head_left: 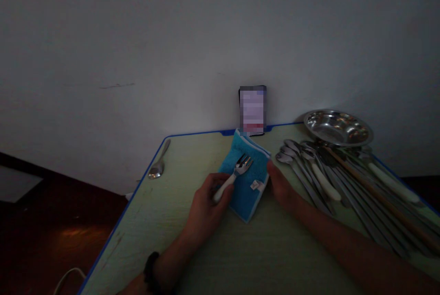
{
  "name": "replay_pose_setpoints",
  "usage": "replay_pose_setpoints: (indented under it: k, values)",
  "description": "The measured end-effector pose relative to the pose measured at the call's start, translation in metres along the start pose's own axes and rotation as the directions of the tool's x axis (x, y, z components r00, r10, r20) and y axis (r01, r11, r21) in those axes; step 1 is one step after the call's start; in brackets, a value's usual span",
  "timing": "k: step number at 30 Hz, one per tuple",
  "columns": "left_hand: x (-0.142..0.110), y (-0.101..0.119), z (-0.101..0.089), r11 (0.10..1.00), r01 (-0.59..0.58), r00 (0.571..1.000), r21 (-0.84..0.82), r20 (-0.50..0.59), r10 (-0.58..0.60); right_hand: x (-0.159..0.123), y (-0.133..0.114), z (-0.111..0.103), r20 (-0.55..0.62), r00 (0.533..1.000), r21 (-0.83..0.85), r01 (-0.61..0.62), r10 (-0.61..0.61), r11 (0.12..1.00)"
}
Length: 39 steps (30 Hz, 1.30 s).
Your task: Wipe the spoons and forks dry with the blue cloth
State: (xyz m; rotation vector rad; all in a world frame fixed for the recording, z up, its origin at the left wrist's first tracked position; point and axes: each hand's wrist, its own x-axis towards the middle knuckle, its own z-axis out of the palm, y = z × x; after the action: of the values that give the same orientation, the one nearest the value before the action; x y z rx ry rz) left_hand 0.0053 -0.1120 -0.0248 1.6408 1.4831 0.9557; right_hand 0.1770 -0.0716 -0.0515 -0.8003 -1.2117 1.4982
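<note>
A fork [233, 178] with a white handle and metal tines is in my left hand [210, 203], its handle pinched between thumb and fingers. Behind the fork spreads a blue cloth [244, 194] with a white border and a small white tag. My right hand [280, 185] grips the cloth's right edge; most of its fingers are hidden behind the cloth. The tines lie in front of the cloth's upper part, pointing up and to the right. Whether the fork touches the cloth I cannot tell.
On the table [165, 221], a spoon [157, 167] lies near the left edge. Several spoons and long-handled utensils [330, 180] are heaped at the right, beside a metal bowl [338, 128]. A phone [253, 109] leans against the wall [172, 47] at the back.
</note>
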Motion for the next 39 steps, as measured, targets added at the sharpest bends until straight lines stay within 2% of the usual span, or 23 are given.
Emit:
replay_pose_setpoints:
  k: [2, 4, 6, 8, 10, 12, 16, 20, 23, 28, 32, 35, 39]
  values:
    - [0.000, 0.000, 0.000, 1.000, -0.003, 1.000, 0.013, 0.007, 0.003, 0.003, -0.003, -0.002, 0.032, 0.999, 0.101, -0.026, 0.023, 0.995]
    - [0.000, 0.000, 0.000, 0.999, -0.020, 1.000, 0.026, 0.017, 0.020, 0.005, -0.008, -0.004, 0.044, 0.998, 0.085, -0.055, 0.052, 0.995]
    - [0.001, -0.001, 0.000, 0.998, -0.050, 0.998, 0.036, 0.027, 0.049, 0.005, -0.013, -0.003, -0.006, 0.999, -0.088, -0.043, 0.042, 0.995]
    - [0.001, -0.002, 0.000, 0.995, -0.083, 0.996, 0.061, 0.028, 0.081, 0.005, -0.015, -0.002, -0.068, 0.998, -0.303, -0.005, -0.017, 0.953]
    - [0.000, -0.004, 0.000, 0.988, -0.113, 0.994, 0.105, 0.012, 0.112, 0.003, -0.014, 0.000, -0.096, 0.993, -0.400, 0.020, -0.064, 0.916]
    - [0.000, -0.006, 0.000, 0.981, -0.137, 0.990, 0.139, 0.001, 0.139, 0.002, -0.011, 0.001, -0.118, 0.992, -0.367, -0.012, -0.033, 0.930]
    - [-0.001, -0.007, 0.001, 0.969, -0.181, 0.983, 0.171, 0.014, 0.181, 0.004, -0.009, -0.002, -0.106, 0.988, -0.279, -0.134, 0.108, 0.951]
    - [-0.002, -0.006, 0.000, 0.966, -0.188, 0.982, 0.180, 0.045, 0.183, 0.007, -0.013, -0.003, -0.020, 0.997, -0.411, -0.077, 0.075, 0.908]
    - [-0.003, -0.005, 0.000, 0.976, -0.149, 0.988, 0.158, 0.059, 0.141, 0.008, -0.014, -0.002, 0.011, 0.998, -0.418, -0.050, 0.060, 0.907]
    - [-0.002, -0.001, -0.001, 0.980, -0.068, 0.990, 0.189, 0.134, 0.043, 0.006, -0.010, 0.000, -0.081, 0.997, -0.368, -0.045, 0.016, 0.929]
    - [-0.002, 0.002, -0.002, 0.981, -0.083, 0.978, 0.178, 0.201, 0.046, 0.006, -0.011, -0.001, -0.213, 0.974, -0.338, -0.148, 0.077, 0.929]
    - [-0.001, 0.002, -0.002, 0.986, -0.078, 0.984, 0.144, 0.172, 0.053, 0.007, -0.013, -0.004, -0.282, 0.953, -0.285, -0.196, 0.113, 0.938]
    - [0.000, 0.002, -0.003, 0.991, -0.043, 0.998, 0.129, 0.058, 0.035, 0.009, -0.012, -0.007, -0.299, 0.952, -0.158, -0.118, 0.066, 0.980]
